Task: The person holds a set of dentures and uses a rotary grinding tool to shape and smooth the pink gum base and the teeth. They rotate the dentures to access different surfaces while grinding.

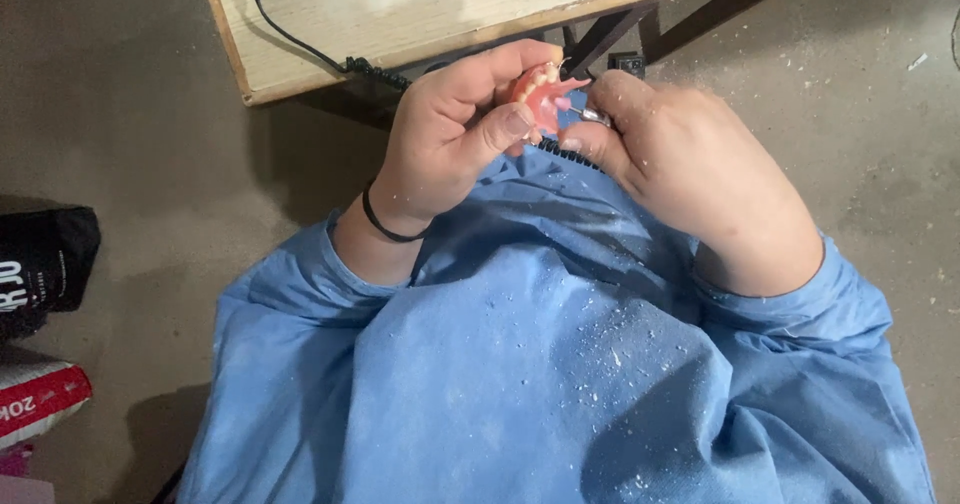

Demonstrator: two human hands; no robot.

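My left hand (pixel 450 134) holds a pink denture (pixel 543 94) with pale teeth, thumb pressed on its lower edge and fingers curled over the top. A black band circles that wrist. My right hand (pixel 690 164) is closed around a small rotary handpiece (pixel 592 115); only its metal tip shows, touching the denture's pink base. Both hands are raised over my lap, which is covered by a blue gown (pixel 540 364) speckled with white dust.
A light wooden bench top (pixel 420 14) lies just beyond the hands, with a black coiled cord (pixel 330 56) running off its edge. Dark table legs (pixel 720 9) cross the dusty concrete floor. Black and red-white bags (pixel 40 264) sit at the left edge.
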